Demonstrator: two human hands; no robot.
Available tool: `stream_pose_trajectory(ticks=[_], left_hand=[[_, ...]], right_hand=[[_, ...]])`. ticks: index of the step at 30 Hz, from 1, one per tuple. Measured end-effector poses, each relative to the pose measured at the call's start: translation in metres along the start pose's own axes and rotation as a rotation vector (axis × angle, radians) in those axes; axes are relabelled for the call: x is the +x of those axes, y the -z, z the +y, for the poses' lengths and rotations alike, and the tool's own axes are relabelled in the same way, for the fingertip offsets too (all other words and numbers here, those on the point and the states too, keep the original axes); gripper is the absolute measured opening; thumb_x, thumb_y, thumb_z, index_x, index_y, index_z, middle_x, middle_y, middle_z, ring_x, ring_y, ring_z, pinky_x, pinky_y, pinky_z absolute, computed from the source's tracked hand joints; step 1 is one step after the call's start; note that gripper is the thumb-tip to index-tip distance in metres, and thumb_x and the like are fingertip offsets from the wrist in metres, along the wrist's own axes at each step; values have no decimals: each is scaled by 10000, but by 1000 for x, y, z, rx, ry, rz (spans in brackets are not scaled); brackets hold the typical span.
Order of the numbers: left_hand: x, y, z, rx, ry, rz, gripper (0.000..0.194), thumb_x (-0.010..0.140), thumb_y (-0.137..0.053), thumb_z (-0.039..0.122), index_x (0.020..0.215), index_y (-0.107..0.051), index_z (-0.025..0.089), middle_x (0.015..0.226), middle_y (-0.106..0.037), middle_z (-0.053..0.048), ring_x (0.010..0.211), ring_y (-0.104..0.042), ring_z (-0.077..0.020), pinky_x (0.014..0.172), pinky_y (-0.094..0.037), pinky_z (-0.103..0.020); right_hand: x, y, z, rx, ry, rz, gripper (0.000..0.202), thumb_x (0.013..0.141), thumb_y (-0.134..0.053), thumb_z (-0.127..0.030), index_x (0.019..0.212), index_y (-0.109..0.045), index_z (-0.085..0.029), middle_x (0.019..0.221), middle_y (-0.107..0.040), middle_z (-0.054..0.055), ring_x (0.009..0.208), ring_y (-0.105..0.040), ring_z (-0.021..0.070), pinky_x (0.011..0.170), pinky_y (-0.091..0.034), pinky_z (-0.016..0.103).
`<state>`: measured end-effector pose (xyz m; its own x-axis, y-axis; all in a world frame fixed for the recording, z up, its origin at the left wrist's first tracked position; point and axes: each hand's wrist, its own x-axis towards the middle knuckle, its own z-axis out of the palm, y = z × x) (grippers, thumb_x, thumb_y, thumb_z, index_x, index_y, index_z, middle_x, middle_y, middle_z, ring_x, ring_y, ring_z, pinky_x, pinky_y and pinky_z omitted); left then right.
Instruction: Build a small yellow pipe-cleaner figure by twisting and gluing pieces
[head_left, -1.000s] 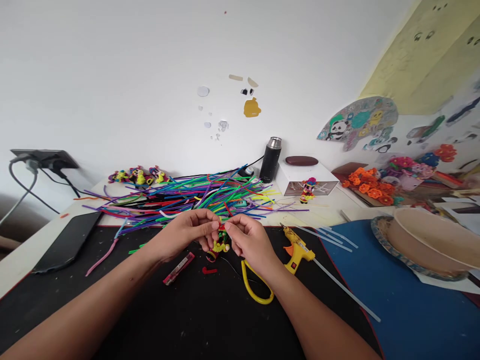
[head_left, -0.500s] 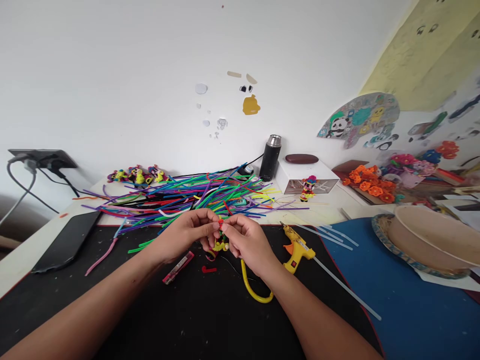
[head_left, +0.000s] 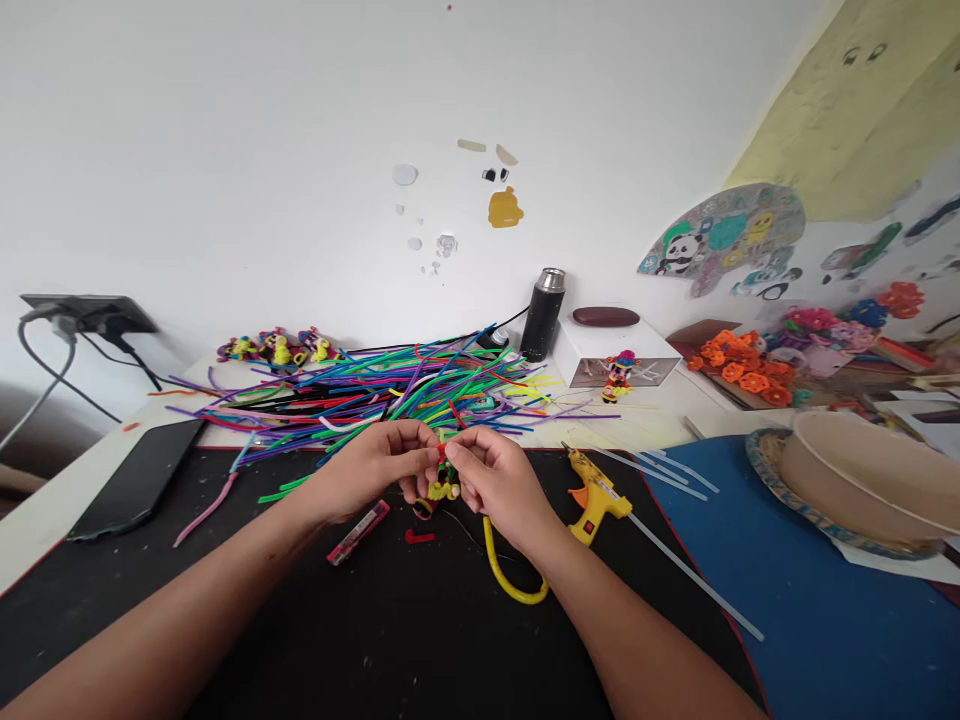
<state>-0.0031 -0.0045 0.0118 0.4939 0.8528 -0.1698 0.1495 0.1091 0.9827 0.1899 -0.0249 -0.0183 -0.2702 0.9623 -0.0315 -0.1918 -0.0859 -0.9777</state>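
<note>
Both hands meet over the black mat (head_left: 315, 640) around a small pipe-cleaner figure (head_left: 442, 487) in yellow, red and green. My left hand (head_left: 394, 460) pinches its upper part from the left, thumb against fingers. From the right, my right hand (head_left: 487, 475) pinches the same red part at the top. Much of the figure is covered by my fingers. Just below lies a short red piece (head_left: 420, 537). A pink-red lighter-like stick (head_left: 358, 533) rests left of it, and a yellow tube-like loop (head_left: 517, 595) curves beneath my right hand.
A yellow glue gun (head_left: 596, 495) with a long glue stick lies at right. Pipe cleaners (head_left: 420, 385) pile up behind my hands. Finished figures (head_left: 281, 347), a black flask (head_left: 542, 315), a white box (head_left: 581, 345), a phone (head_left: 135, 480) and a bowl (head_left: 862, 470) stand around.
The view has shifted very slightly. My hands keep their pinch on the figure, with hardly any movement of the fingers.
</note>
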Motion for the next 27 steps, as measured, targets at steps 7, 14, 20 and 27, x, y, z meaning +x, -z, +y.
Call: stream_pose_trajectory(ticks=[7, 14, 20, 27], left_hand=[[-1, -3, 1, 4, -8, -37, 380, 888, -776, 531, 960, -692, 167, 786, -717, -11, 631, -704, -151, 562, -569, -242], [0, -2, -1, -19, -21, 11, 371, 883, -784, 524, 907, -684, 168, 728, -708, -3, 578, -658, -124, 551, -541, -226], [0, 0, -3, -33, -30, 18, 340, 889, -779, 504, 906, -685, 178, 734, -713, 2, 586, -660, -128, 552, -539, -232], [0, 7, 7, 14, -46, 53, 392, 837, -812, 545, 847, -682, 175, 690, -708, 0, 567, -635, -132, 563, -531, -247]], right_hand=[[0, 1, 0, -3, 18, 20, 340, 857, -725, -519, 874, -605, -201, 503, -484, -104, 379, -406, 70, 380, -271, 198], [0, 1, -2, -4, 14, 28, 331, 860, -719, -511, 871, -598, -203, 501, -472, -108, 382, -404, 71, 381, -261, 198], [0, 0, -1, 9, 13, 11, 345, 859, -717, -528, 905, -604, -206, 515, -477, -107, 387, -405, 74, 379, -264, 196], [1, 2, 3, -27, 41, 35, 352, 869, -723, -536, 875, -603, -204, 522, -465, -106, 381, -395, 70, 390, -273, 203]])
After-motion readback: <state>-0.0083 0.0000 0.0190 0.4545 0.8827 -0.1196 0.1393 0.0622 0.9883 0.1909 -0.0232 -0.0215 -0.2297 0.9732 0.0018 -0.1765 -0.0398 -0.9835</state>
